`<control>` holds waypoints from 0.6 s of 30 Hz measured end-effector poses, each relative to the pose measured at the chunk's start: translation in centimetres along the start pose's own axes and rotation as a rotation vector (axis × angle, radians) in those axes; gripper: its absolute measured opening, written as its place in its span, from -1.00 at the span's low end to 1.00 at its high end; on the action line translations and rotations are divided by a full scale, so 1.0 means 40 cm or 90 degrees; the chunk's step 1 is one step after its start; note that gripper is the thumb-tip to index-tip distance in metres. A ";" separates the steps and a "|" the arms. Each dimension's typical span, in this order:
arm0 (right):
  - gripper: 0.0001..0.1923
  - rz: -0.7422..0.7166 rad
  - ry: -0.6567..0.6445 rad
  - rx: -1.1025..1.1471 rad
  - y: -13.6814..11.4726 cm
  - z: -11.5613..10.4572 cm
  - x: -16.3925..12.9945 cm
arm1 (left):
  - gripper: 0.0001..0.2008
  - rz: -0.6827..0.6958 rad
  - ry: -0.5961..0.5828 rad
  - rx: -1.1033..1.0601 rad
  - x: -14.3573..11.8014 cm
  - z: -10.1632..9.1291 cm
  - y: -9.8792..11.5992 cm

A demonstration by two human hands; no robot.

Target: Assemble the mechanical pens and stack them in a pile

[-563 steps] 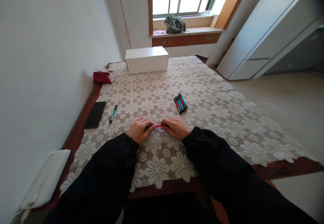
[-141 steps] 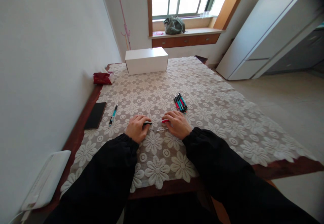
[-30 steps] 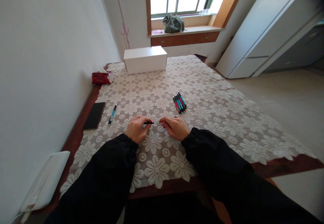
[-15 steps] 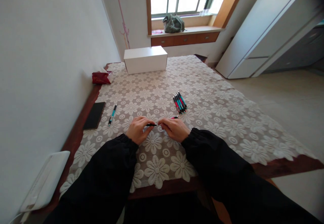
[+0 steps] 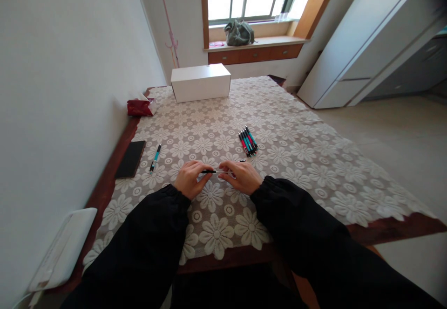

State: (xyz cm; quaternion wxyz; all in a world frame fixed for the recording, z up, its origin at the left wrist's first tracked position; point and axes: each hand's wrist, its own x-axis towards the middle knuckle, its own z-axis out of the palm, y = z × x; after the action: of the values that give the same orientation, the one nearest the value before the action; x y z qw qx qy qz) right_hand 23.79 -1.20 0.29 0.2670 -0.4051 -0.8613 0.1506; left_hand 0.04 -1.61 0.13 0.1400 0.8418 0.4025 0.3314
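At the far left, around eight o'clock from the hands, a white flat device (image 5: 63,248) lies at the table's near corner by the wall; further along that edge, at ten o'clock, a black phone (image 5: 131,159) rests on the bare wood of the table (image 5: 104,185), just off the lace tablecloth (image 5: 296,160); a single teal pen (image 5: 155,156) lies on the cloth just right of the phone, pointing away from the person; a red tissue pack (image 5: 140,107) sits beyond it at eleven o'clock, near the wall.

The left hand (image 5: 191,178) rests on the cloth in front of the person, fingers curled and pinching the black pen grip section (image 5: 208,171); a thin pale refill (image 5: 223,172) runs from that black piece rightwards into the right hand (image 5: 240,176), whose fingertips are closed on its other end; the two hands are near one another, the pen parts bridging the gap just above the cloth; a small dark-and-red pen piece (image 5: 240,161) lies on the cloth just beyond the right hand's knuckles, apart from it.

At twelve o'clock, far up the table, stands a white box (image 5: 200,82); at one o'clock from the hands a bundle of pens (image 5: 248,141), teal, red and black, lies side by side, well apart from both hands.
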 end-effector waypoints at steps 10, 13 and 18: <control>-0.87 0.014 0.053 -0.016 0.018 0.000 -0.001 | -0.90 -0.029 0.047 0.000 0.000 0.003 -0.003; -0.83 -0.016 0.031 -0.004 0.018 0.001 -0.001 | -0.91 0.000 0.017 -0.012 0.002 0.002 0.002; -0.87 0.000 0.040 -0.003 0.015 0.003 -0.001 | -0.92 -0.032 0.043 0.004 0.004 -0.001 0.008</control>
State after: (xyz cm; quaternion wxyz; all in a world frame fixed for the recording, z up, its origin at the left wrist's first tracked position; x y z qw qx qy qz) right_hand 24.11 -0.87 -0.10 0.2930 -0.4103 -0.8529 0.1354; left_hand 0.28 -1.68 0.38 0.1321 0.8201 0.4290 0.3550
